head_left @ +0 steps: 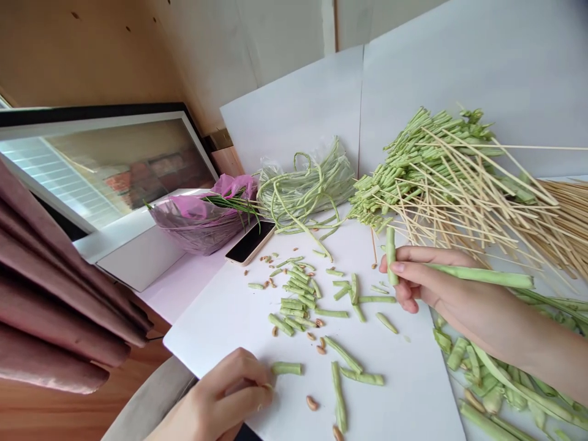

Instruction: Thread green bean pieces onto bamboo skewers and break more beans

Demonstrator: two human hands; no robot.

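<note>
My right hand is closed around a short upright green bean piece and a long bean that runs off to the right. My left hand rests at the near edge of the white board, fingers pinched together beside a short bean piece; what the fingers hold is too small to make out. Several cut bean pieces and small brown seeds lie scattered between the two hands.
A pile of beans threaded on bamboo skewers lies at the back right, with a clear bag of long beans behind the centre. A phone and a pink bag sit at the left. More beans lie under my right forearm.
</note>
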